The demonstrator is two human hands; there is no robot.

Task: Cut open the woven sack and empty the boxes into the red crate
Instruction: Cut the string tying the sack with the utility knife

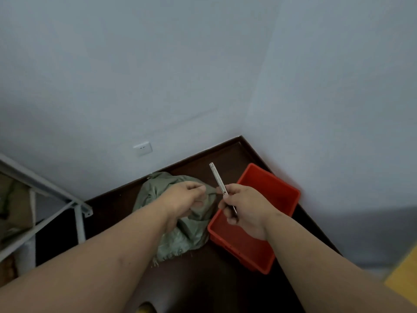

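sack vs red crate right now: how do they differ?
The woven sack is grey-green, soft and crumpled; the red crate is rigid and rectangular. The left hand grips the sack's top; no hand touches the crate, though the right hand holds a slim metal cutter over it. The sack looks closed; the crate is open-topped, seemingly empty. Both sit side by side on the dark floor.

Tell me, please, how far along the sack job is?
Early stage. The left hand grips the woven sack bunched on the dark table; the right hand holds the slim cutter. No cut shows. The red crate looks empty, so cutting and emptying remain.
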